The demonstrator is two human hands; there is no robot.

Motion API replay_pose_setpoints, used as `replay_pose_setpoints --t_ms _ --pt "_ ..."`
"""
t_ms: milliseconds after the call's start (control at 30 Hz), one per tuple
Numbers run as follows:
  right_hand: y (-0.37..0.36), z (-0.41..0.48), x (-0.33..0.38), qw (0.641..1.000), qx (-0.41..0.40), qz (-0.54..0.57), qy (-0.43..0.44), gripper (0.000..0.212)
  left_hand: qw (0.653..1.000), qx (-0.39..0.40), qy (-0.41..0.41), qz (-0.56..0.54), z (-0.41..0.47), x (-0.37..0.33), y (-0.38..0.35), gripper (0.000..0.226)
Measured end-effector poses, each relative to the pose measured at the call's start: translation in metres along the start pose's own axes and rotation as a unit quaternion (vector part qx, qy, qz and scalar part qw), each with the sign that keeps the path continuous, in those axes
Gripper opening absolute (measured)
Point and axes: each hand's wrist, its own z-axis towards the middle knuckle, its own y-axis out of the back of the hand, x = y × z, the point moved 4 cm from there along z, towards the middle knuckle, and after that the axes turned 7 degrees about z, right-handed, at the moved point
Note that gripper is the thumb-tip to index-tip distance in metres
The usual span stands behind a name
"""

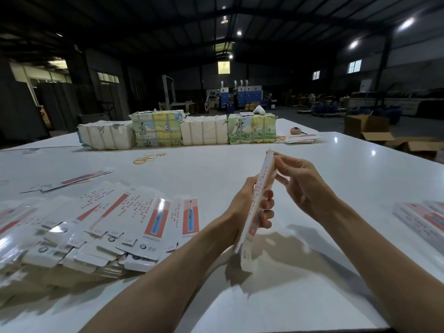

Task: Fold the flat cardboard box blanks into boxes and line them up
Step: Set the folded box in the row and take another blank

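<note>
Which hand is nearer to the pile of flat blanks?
Left. The left hand, gripping a blank, is just right of the pile; the right hand is farther right, pinching the blank's top.

One white blank (263, 183) with red print is held nearly edge-on and tilted above the desk (216, 169), its lower end near the surface. The left hand (242, 203) grips its middle and the right hand (300, 179) pinches its upper end. A loose pile of flat blanks (115, 219) lies at the left. Folded boxes (422, 219) lie side by side at the right edge.
</note>
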Motion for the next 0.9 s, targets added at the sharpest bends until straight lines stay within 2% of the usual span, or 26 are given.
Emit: replay_pose_setpoints --t_ms 100,167,233,300,400,500,567,633,700,767,833,900 --pt "-0.005 -0.001 -0.007 0.998 -0.031 -0.008 0.045 0.037 0.999 0.0 -0.005 -0.047 0.002 0.003 0.006 0.052" --pt "-0.009 -0.005 -0.014 0.998 -0.046 -0.026 0.036 0.051 0.993 -0.008 -0.014 -0.116 0.002 0.001 0.014 0.047" --pt "-0.015 -0.009 -0.024 0.999 -0.022 -0.04 0.007 0.067 0.982 -0.002 -0.023 -0.186 0.003 -0.001 0.022 0.043" --pt "-0.021 -0.013 -0.032 0.997 0.005 -0.075 0.003 0.069 0.979 0.016 -0.029 -0.199 0.003 -0.001 0.024 0.043" --pt "-0.023 -0.018 -0.035 0.992 0.005 -0.119 0.029 0.059 0.991 0.002 -0.05 -0.126 0.004 0.005 0.026 0.049" --pt "-0.02 -0.018 -0.029 0.991 -0.012 -0.123 0.054 0.054 0.993 -0.088 -0.074 -0.015 0.001 0.005 0.028 0.055" --pt "-0.019 -0.017 -0.026 0.986 -0.014 -0.15 0.069 0.05 0.976 -0.164 -0.125 0.069 0.002 0.003 0.033 0.053" --pt "-0.022 -0.017 -0.025 0.981 -0.007 -0.178 0.081 0.044 0.944 -0.218 -0.212 0.13 0.0 -0.002 0.037 0.042" --pt "-0.023 -0.017 -0.024 0.979 -0.01 -0.182 0.092 0.042 0.931 -0.203 -0.27 0.14 -0.004 -0.007 0.034 0.035" --pt "-0.023 -0.017 -0.02 0.98 -0.018 -0.17 0.1 0.043 0.937 -0.161 -0.283 0.129 -0.006 -0.011 0.027 0.038" --pt "-0.021 -0.017 -0.016 0.981 -0.023 -0.164 0.102 0.046 0.938 -0.127 -0.285 0.151 -0.007 -0.012 0.019 0.058" --pt "-0.018 -0.018 -0.014 0.981 -0.027 -0.166 0.097 0.047 0.939 -0.084 -0.287 0.173 -0.006 -0.009 0.012 0.094"
